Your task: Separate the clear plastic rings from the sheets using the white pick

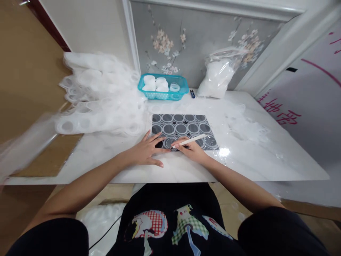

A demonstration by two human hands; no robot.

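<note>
From the sheet's centre, a heap of white ringed film [103, 96] lies at ten o'clock. At eight, my left hand [147, 151] is spread, grasping nothing, fingers over the near-left corner. The dark ringed sheet [183, 128] lies flat on the surface [266, 163]; it looks light, thin and slippery, best steadied by its edges. At six, my right hand [190, 149] pinches a white stick [193, 139], probably light and stiff, sensibly gripped low, near its tip.

glossy white table [266, 161], shiny dark sheet [184, 123], smooth white pen [191, 139]; far, blue plastic basket [163, 95]; far right, crinkled clear-plastic bag [217, 78]; near, matt cloth shirt [174, 197].
</note>
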